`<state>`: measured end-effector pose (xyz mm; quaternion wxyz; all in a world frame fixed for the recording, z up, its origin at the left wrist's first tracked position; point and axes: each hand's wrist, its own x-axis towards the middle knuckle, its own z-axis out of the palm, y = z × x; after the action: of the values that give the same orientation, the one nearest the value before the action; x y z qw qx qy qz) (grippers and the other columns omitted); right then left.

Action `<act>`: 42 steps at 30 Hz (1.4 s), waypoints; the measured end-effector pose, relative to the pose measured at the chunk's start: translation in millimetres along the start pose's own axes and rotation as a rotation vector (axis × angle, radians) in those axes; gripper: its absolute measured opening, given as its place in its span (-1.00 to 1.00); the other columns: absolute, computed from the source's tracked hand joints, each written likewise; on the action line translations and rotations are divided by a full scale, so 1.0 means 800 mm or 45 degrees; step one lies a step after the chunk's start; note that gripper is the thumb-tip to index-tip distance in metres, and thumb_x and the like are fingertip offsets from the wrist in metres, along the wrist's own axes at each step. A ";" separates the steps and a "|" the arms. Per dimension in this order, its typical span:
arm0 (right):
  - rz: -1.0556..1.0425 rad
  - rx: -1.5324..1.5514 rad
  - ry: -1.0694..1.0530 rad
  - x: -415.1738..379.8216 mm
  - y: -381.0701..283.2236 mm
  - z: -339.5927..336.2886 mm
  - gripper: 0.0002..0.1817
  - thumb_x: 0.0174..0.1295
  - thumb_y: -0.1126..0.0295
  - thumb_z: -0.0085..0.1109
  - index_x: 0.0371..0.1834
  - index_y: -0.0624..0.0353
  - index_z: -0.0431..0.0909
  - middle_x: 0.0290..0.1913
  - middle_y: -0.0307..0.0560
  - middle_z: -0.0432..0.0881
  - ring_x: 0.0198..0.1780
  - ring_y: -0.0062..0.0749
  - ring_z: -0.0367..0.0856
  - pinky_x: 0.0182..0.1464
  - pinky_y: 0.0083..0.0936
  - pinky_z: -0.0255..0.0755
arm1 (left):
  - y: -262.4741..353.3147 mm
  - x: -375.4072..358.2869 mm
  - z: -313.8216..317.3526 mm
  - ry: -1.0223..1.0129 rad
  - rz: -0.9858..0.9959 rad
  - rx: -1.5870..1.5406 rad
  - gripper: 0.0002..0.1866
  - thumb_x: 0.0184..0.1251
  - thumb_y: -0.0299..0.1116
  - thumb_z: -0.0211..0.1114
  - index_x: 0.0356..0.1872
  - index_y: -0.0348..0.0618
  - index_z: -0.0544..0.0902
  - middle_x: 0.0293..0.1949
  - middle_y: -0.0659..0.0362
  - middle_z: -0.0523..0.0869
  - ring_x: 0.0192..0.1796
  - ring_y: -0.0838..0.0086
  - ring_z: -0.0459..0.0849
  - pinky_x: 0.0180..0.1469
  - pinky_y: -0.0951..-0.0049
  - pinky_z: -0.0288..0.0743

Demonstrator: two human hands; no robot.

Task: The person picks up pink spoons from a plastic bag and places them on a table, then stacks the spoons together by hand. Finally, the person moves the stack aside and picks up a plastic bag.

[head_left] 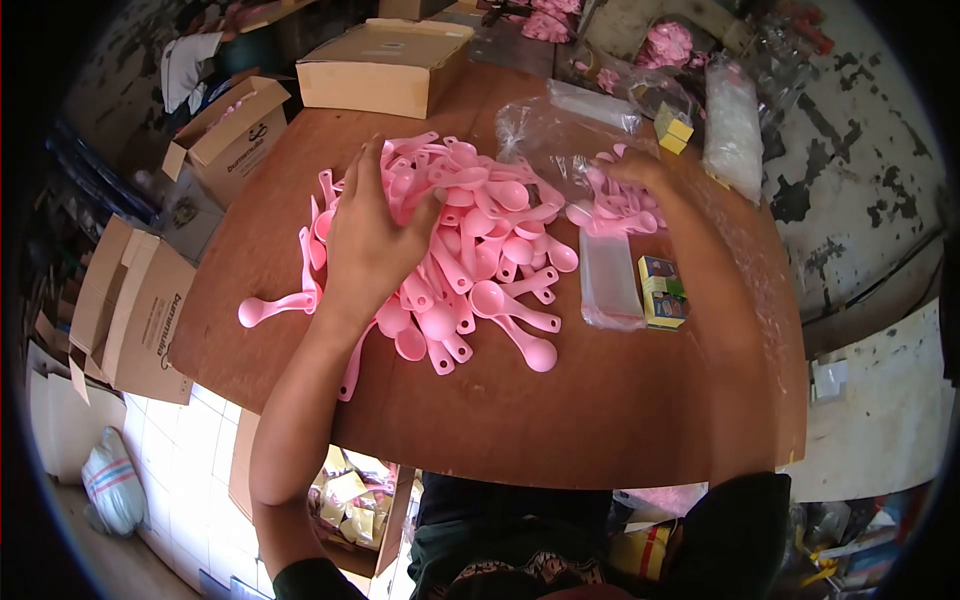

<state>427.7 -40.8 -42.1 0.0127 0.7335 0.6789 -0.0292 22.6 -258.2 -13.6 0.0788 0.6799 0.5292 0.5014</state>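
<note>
A large heap of pink plastic spoons (490, 230) lies on the brown table (450, 420). My left hand (375, 235) rests at the left side of the heap, fingers spread, thumb apart, touching spoons. At the right, my right hand (640, 170) is over a smaller group of pink spoons (620, 210); its fingers are blurred and partly hidden, so its grip is unclear. Just below that group lie a stack of clear plastic bags (610, 285) and a small yellow and blue box (662, 292). One pair of joined spoons (275, 308) sits apart at the left.
A closed cardboard box (385, 65) stands at the table's back. Open cartons (235, 140) are beyond the left edge. Clear plastic film (545, 130), a yellow block (673, 128) and a plastic roll (733, 130) lie at the back right. An open box of packets (355, 500) is below the front edge.
</note>
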 end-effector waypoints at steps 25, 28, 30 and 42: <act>-0.394 0.917 -0.235 -0.030 -0.072 -0.007 -0.37 -0.09 0.27 0.38 0.14 0.20 0.52 0.03 0.02 0.63 0.10 -0.20 0.58 0.14 -0.38 0.41 | 0.006 -0.003 -0.005 0.106 0.097 0.193 -0.42 0.16 -0.20 0.37 0.20 -0.18 0.48 0.27 -0.19 0.42 0.26 -0.12 0.45 0.22 0.08 0.43; -0.635 0.299 0.148 -0.043 -0.077 -0.008 -0.49 -0.07 0.43 0.32 0.06 0.13 0.57 -0.09 0.02 0.66 -0.04 -0.20 0.64 0.01 -0.35 0.46 | 0.007 -0.002 -0.005 0.135 0.156 0.251 -0.44 0.16 -0.20 0.36 0.18 -0.17 0.49 0.29 -0.18 0.40 0.24 -0.12 0.46 0.19 0.07 0.45; -0.614 0.340 0.220 -0.054 -0.083 -0.024 -0.51 -0.11 0.43 0.33 0.01 0.15 0.56 -0.15 -0.03 0.66 -0.08 -0.24 0.63 -0.02 -0.36 0.46 | 0.006 -0.003 -0.005 0.153 0.187 0.278 -0.45 0.16 -0.20 0.36 0.17 -0.17 0.50 0.29 -0.17 0.40 0.23 -0.11 0.47 0.18 0.06 0.45; -0.384 1.774 -0.148 -0.074 -0.075 -0.127 -0.74 0.20 0.47 0.17 -0.06 0.32 0.50 -0.27 -0.08 0.63 -0.30 -0.42 0.62 -0.22 -0.51 0.54 | 0.023 -0.002 -0.010 0.210 0.463 0.096 -0.52 0.14 -0.42 0.36 0.13 -0.20 0.53 0.26 -0.13 0.40 0.24 -0.02 0.46 0.24 0.13 0.39</act>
<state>366.1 -89.1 64.1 -0.4269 0.4665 0.5947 -0.4964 28.2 -270.7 1.1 -0.0822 0.7234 0.4209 0.5411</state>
